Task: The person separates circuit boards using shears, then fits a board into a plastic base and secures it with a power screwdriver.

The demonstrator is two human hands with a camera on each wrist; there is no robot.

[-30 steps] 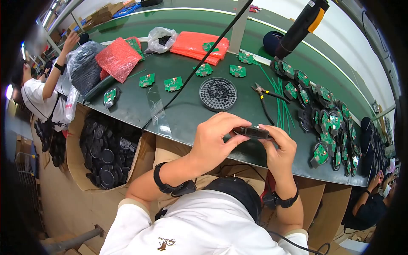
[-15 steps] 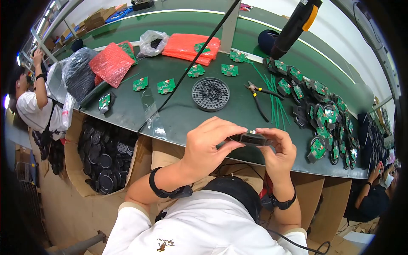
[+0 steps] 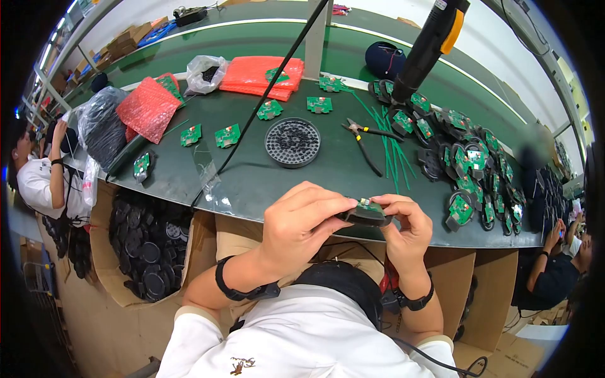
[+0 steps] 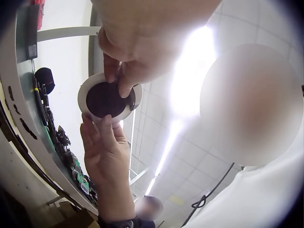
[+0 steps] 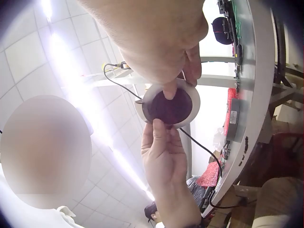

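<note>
Between the two hands, above the table's front edge, is a round black part (image 3: 365,215) with a green board on its upper side. The left hand (image 3: 301,223) pinches its left edge and the right hand (image 3: 406,230) pinches its right edge. From below, the left wrist view shows the part's dark round underside (image 4: 105,99), with fingers and thumbs at opposite edges. The same dark disc (image 5: 171,107) appears in the right wrist view, gripped from both sides.
On the green table (image 3: 252,179) stand a round tray of small black pieces (image 3: 292,142), pliers (image 3: 362,142), green ties (image 3: 391,154) and several loose boards. A pile of black parts with boards (image 3: 466,157) lies right. A power tool (image 3: 428,50) hangs above; a carton (image 3: 104,252) stands lower left.
The held part has tilted, so more of its green board shows. Both hands have moved slightly down and left in the head view, and the view itself has shifted.
</note>
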